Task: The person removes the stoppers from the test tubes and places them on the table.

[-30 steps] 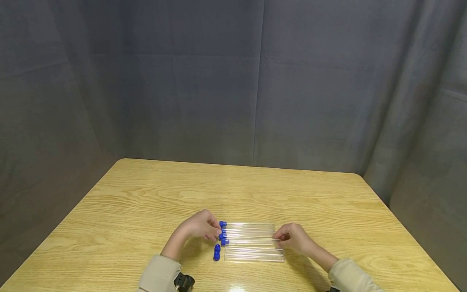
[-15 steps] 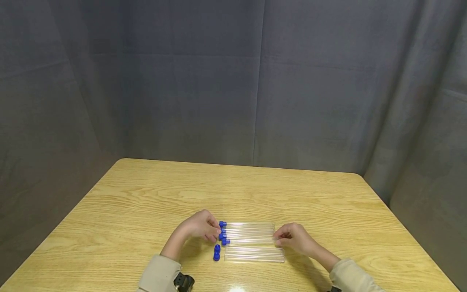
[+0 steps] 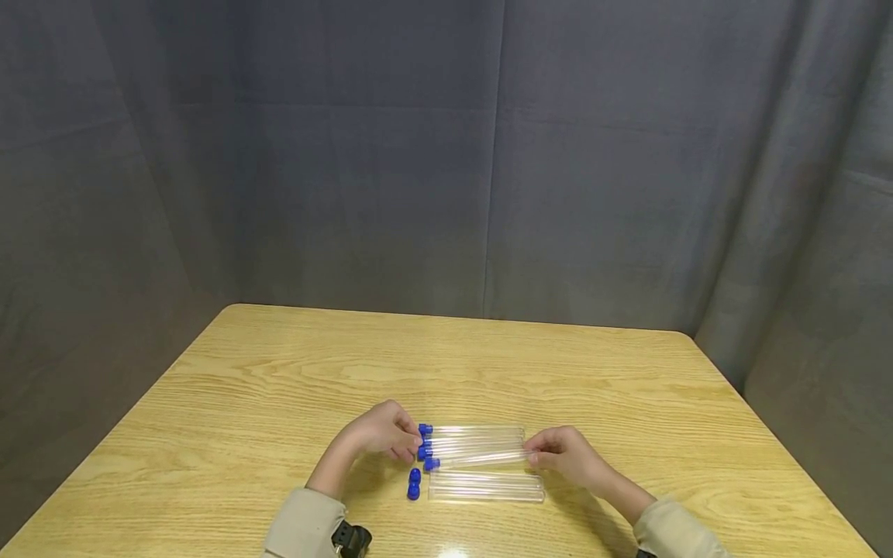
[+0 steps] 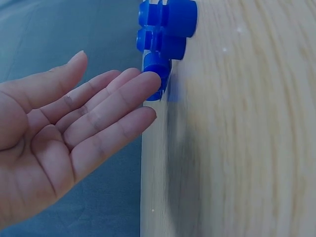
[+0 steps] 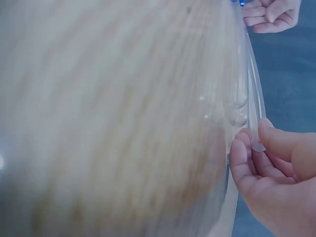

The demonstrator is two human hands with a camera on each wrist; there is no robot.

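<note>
Several clear test tubes with blue caps lie side by side on the table in the head view. My right hand point(image 3: 568, 457) pinches the rounded end of the nearest capped test tube point(image 3: 481, 459) between thumb and fingers; that tube slants away from its neighbours. In the right wrist view, the pinched tube end point(image 5: 257, 146) shows at the thumb tip. My left hand point(image 3: 387, 430) is beside the capped ends. Its fingers are straight in the left wrist view, fingertips right at the blue caps point(image 4: 158, 64), thumb held apart.
In front of the capped tubes lie several uncapped clear tubes point(image 3: 486, 487). Left of these stand two loose blue caps point(image 3: 415, 483). A wooden table point(image 3: 279, 372) bears everything, with grey curtains point(image 3: 391, 155) behind it and at the sides.
The nearest capped tube now slants more, its capped end slightly closer to the front and its right end held by my right hand. My left hand has stayed in place.
</note>
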